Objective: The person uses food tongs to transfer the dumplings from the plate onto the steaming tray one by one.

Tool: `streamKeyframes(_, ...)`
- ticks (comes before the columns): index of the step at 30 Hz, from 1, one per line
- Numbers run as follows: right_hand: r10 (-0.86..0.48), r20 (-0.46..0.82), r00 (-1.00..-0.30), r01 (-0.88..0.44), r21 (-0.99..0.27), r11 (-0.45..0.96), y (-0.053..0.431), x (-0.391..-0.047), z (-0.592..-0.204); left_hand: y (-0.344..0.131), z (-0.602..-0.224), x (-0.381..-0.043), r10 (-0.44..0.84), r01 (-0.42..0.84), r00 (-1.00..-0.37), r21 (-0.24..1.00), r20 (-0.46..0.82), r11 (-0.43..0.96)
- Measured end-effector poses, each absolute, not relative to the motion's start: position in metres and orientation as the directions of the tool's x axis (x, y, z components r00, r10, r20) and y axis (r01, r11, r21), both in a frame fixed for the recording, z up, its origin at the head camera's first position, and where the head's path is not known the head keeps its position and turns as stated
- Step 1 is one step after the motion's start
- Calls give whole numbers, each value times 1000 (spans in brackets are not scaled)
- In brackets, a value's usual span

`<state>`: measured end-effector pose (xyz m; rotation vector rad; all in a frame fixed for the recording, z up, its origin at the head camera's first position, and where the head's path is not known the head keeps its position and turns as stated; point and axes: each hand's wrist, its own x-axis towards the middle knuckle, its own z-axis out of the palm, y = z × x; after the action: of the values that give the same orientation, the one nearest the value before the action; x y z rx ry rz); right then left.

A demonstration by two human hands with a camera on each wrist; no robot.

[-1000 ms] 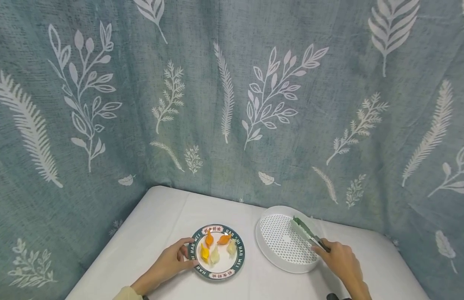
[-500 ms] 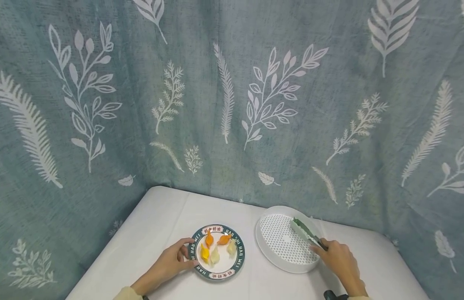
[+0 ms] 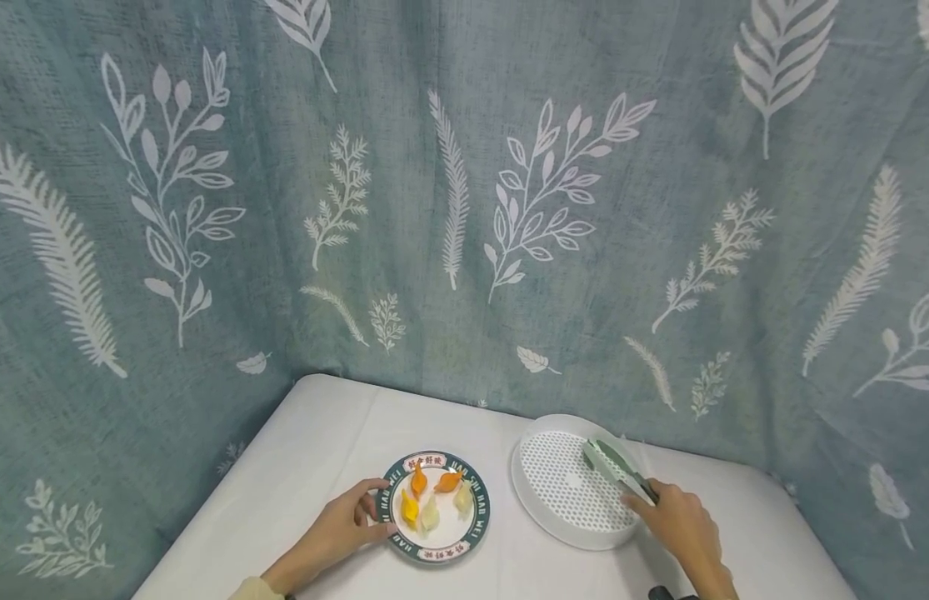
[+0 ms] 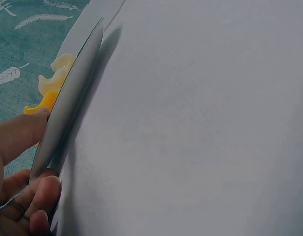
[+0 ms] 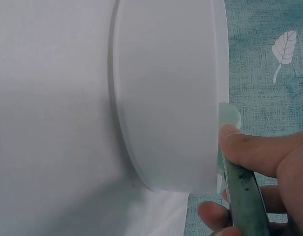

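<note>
My left hand (image 3: 342, 518) holds the left rim of a round plate (image 3: 479, 518) with a white middle and dark green lettered border. In the left wrist view, the thumb lies on the rim's upper side and fingers curl beneath it. Several small dumpling-shaped pieces sit on the plate, such as an orange one (image 3: 448, 481), a yellow one (image 3: 409, 507) and a pale one (image 3: 430, 515). My right hand (image 3: 683, 523) grips green tongs (image 3: 612, 463) by the handle. Their light green ends reach over the right side of a white perforated round tray (image 3: 561, 467).
Both dishes stand on a table with a white cloth (image 3: 314, 433), the tray to the right of the plate. Behind the table and along its left side hangs a blue-green curtain (image 3: 404, 208) with white leaf prints. The tray has a raised side wall (image 5: 166, 98).
The tongs' ends look slightly different, with more of the second arm's light green face showing. Both hands, the plate and the tray stay in place.
</note>
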<state>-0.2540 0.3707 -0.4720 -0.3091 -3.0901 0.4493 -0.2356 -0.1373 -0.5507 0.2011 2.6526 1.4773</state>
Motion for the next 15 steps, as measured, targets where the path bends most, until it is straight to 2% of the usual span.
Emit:
streamKeyframes(7,175,72,-982,145,-302,942,372,-241,-470,-138,-550,-235,161,66,-987,859,-20,507)
streamKeyframes(15,158,116,-981,113,-327,938,363,-223,-465,-136,-553,-236,164,71,-986,855,-16,513)
